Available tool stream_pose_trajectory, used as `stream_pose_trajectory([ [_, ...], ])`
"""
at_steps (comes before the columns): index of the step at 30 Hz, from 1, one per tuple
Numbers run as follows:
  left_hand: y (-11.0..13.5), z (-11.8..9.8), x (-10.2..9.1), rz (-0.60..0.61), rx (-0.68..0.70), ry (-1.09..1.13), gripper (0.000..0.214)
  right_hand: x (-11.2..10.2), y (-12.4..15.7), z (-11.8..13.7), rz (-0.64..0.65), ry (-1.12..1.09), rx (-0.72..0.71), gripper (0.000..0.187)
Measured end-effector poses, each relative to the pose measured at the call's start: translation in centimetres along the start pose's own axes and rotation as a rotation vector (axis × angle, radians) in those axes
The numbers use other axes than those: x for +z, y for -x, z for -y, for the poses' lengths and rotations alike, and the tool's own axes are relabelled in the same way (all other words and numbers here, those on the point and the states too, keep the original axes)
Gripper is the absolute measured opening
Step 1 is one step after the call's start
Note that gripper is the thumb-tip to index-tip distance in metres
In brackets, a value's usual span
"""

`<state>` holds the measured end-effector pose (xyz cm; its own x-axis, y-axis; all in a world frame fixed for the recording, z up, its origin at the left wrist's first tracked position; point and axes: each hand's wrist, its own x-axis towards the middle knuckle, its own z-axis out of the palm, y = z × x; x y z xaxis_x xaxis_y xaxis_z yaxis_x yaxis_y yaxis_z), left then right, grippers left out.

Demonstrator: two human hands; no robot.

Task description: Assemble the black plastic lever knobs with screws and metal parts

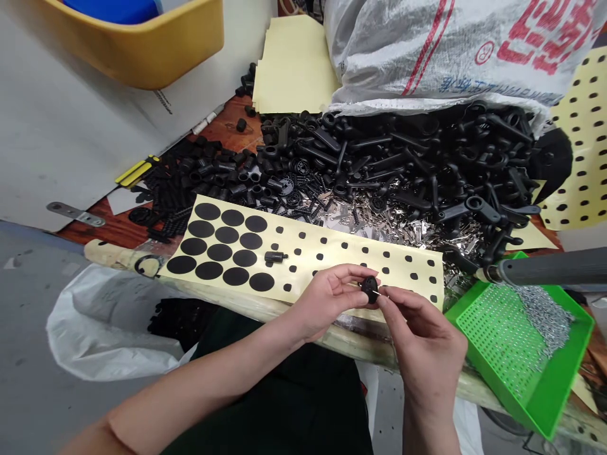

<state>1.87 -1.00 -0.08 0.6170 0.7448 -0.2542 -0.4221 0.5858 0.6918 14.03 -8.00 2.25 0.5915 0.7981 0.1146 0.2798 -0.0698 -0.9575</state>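
Over the front edge of the tabletop (114, 222), left hand (327, 297) pinches black part (368, 285), apparently to steady it and turn it toward the right hand (422, 335), which pinches a thin pin (376, 292) against it. Dotted sheet (310, 246) lies beneath. Black heap (403, 158) crowds the back; grey rod (559, 268) overhangs green basket (500, 341), possibly hindering reach.

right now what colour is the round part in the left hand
The round part is black, shown in the head view.
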Motion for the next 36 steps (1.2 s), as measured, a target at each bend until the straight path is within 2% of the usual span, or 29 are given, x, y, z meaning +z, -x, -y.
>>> stream_pose_trajectory([
  [8,0.07,-0.05,0.25,-0.023,0.009,-0.031,0.029,0.0,-0.22,-0.05,0.028,-0.073,0.155,0.017],
  [13,0.06,0.09,0.47,-0.043,0.029,-0.043,0.029,-0.18,-0.27,-0.46,0.025,-0.108,0.19,0.02],
  [22,0.16,-0.14,0.71,-0.057,0.017,-0.061,0.026,-0.22,-0.13,-0.17,0.011,-0.078,0.169,0.019],
  [29,0.09,-0.32,0.77,-0.067,0.005,-0.041,0.027,0.17,0.05,0.32,-0.032,-0.014,0.088,0.03],
  [36,0.11,-0.19,0.56,-0.056,-0.004,-0.001,0.029,0.0,-0.24,0.09,-0.011,-0.037,0.111,0.021],
])
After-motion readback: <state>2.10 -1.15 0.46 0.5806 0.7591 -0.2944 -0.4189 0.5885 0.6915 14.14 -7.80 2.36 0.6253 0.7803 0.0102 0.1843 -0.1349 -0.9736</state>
